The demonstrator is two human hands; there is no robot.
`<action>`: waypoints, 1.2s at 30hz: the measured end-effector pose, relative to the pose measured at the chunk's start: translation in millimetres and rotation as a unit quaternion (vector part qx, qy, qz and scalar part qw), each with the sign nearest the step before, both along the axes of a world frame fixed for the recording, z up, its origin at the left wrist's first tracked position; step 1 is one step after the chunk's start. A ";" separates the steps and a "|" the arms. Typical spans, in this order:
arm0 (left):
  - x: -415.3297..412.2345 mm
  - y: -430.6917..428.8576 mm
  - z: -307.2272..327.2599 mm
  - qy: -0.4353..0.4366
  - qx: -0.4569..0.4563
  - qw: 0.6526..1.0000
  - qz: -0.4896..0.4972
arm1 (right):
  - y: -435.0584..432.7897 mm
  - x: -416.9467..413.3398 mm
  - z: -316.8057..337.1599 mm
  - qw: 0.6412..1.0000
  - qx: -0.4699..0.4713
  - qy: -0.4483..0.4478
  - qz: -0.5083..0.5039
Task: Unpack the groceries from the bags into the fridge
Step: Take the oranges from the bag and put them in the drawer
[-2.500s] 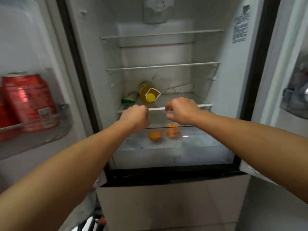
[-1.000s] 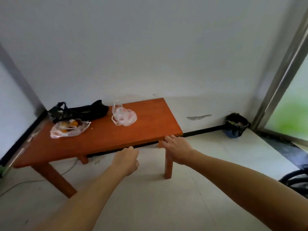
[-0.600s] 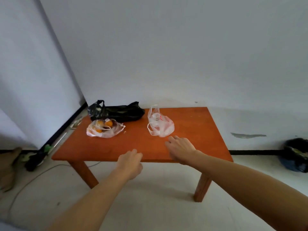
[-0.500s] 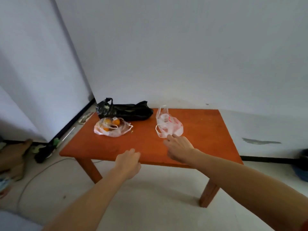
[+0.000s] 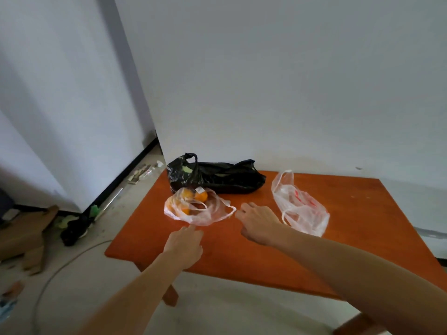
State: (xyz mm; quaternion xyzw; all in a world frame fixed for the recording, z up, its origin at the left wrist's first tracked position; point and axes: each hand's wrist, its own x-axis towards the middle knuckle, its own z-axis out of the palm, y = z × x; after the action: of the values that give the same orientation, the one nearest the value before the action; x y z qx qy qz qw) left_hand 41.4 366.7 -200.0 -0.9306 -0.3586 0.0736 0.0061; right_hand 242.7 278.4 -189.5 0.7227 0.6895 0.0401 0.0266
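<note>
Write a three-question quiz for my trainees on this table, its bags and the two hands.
1. True or false: the crumpled black plastic bag lies on the orange wooden table.
2. Which is nearer the white plastic bag with red print: the left hand or the right hand?
3. The round orange fruits are in: A the black bag; B the clear plastic bag; C the white bag.
Key: 1 true; 2 right hand; 3 B.

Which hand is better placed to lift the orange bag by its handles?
Probably the right hand: its fingertips sit beside the orange bag's handle loop. The left hand reaches only the bag's near edge, away from that loop.
</note>
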 end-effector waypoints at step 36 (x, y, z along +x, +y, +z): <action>12.1 410.4 -130.3 0.056 -0.053 0.989 -0.126 | 332.6 -28.8 -164.6 0.970 -0.078 0.206 -0.100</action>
State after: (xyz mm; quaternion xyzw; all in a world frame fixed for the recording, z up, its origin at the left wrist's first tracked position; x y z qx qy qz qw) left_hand 53.5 777.1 -330.3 -0.9616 -0.2336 0.1437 -0.0142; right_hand 213.9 611.0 -354.1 0.7761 0.6056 -0.1667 -0.0558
